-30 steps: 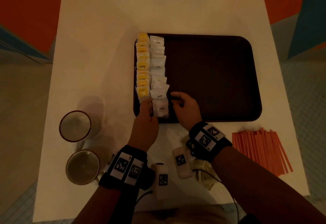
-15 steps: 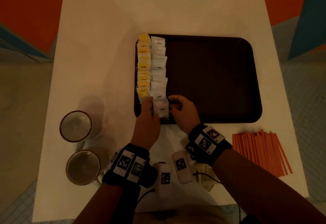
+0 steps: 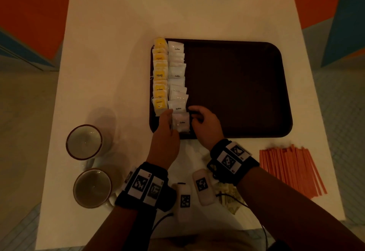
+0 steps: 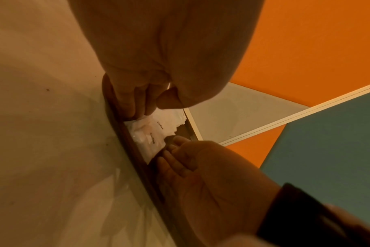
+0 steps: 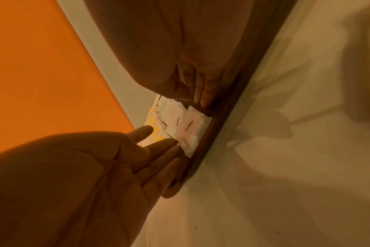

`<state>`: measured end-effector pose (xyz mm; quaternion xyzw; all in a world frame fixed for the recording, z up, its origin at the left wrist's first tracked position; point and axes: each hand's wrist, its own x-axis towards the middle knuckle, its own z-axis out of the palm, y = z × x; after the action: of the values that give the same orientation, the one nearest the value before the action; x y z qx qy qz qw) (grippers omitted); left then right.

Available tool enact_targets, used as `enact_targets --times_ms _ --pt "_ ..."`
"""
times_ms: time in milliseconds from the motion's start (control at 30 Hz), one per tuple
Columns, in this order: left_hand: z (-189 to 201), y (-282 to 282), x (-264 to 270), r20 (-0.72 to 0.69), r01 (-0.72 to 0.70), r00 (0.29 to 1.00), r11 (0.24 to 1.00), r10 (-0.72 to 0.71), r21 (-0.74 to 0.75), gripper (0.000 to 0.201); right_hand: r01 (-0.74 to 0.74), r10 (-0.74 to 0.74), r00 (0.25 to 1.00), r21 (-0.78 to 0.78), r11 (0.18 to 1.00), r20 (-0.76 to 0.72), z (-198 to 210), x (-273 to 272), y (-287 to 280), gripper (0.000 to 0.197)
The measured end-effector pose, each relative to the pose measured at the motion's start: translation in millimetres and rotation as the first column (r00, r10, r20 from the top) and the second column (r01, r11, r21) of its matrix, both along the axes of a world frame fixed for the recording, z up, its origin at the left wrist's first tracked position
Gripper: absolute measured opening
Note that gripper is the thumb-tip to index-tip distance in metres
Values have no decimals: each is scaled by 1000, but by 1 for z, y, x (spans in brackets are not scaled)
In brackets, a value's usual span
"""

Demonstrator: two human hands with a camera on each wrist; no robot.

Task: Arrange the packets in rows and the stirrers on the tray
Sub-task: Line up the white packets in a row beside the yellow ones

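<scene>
A dark brown tray (image 3: 237, 92) lies on the white table. Along its left edge runs a row of yellow packets (image 3: 160, 76), and beside it a row of white coffee packets (image 3: 176, 76). The nearest white packet (image 3: 181, 123) (image 4: 150, 138) (image 5: 192, 128) lies flat at the tray's front rim. My left hand (image 3: 166, 121) (image 4: 146, 108) touches its left edge with straight fingers. My right hand (image 3: 194, 117) (image 5: 201, 97) touches its right edge, fingers extended. Neither hand grips it. The orange stirrers (image 3: 290, 169) lie in a loose pile on the table, right of the tray's front corner.
Two cups (image 3: 85, 142) (image 3: 92, 187) stand at the table's front left. A few pale packets (image 3: 229, 195) lie on the table under my right wrist. The tray's middle and right part hold nothing. Orange and blue walls surround the table.
Both hands have closed in slightly on the sides of the nearest white packet, squaring it under the row. Everything else has stayed put.
</scene>
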<state>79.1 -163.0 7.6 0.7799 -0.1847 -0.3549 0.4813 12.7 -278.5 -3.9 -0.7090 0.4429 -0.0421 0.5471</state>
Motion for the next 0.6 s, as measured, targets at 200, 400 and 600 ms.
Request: enact_targets --times_ms 200,400,600 --pt "8 -9 12 25 -81 996 996 82 -25 45 -25 23 998 35 999 57 5 13 -6 44" --pt "11 -23 20 -121 -105 988 994 99 -44 57 -42 37 997 62 997 71 7 24 -9 47" --pt "9 -24 23 -105 -102 990 994 98 -32 56 -50 45 994 55 997 95 4 24 -10 49"
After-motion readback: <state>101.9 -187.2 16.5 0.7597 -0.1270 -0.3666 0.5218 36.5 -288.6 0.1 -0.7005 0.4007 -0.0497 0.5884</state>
